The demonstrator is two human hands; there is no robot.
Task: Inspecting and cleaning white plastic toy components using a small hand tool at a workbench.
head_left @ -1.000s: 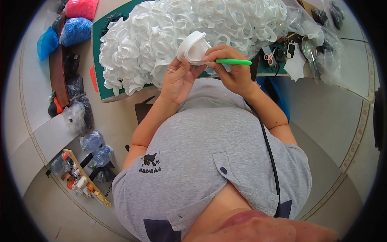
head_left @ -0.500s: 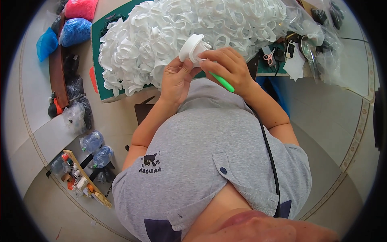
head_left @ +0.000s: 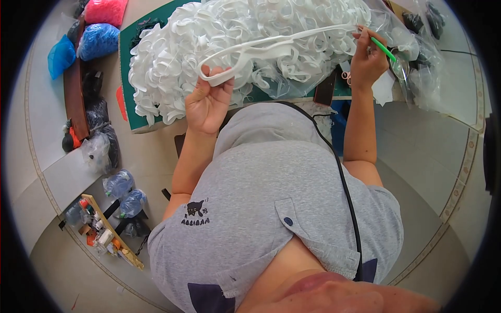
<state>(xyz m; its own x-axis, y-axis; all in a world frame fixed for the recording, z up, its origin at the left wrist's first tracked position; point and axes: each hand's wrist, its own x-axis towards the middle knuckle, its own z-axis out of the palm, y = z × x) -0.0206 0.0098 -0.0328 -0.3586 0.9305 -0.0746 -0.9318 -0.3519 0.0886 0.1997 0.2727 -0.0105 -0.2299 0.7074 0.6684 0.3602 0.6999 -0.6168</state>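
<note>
A long white flexible strap (head_left: 284, 40) is drawn out between my two hands above a heap of similar white strips (head_left: 167, 68). My left hand (head_left: 209, 101) grips its wide looped end, with fingertips showing through the loop. At the far right, my right hand (head_left: 368, 60) pinches the strap's narrow end. The same hand also holds a thin tool with a bright green handle (head_left: 383, 48); its tip is too small to make out.
The heap covers most of a green-topped table (head_left: 125, 78). Pink-handled scissors (head_left: 345, 76), a dark phone-like slab (head_left: 325, 89) and clear plastic bags (head_left: 425, 78) lie toward the right. Blue bags (head_left: 99, 41) sit at the left. A black cable (head_left: 347, 193) runs down my shirt.
My hands have moved apart, the right one up and to the right with the green-handled tool. The strap, bunched between them before, now stretches out long.
</note>
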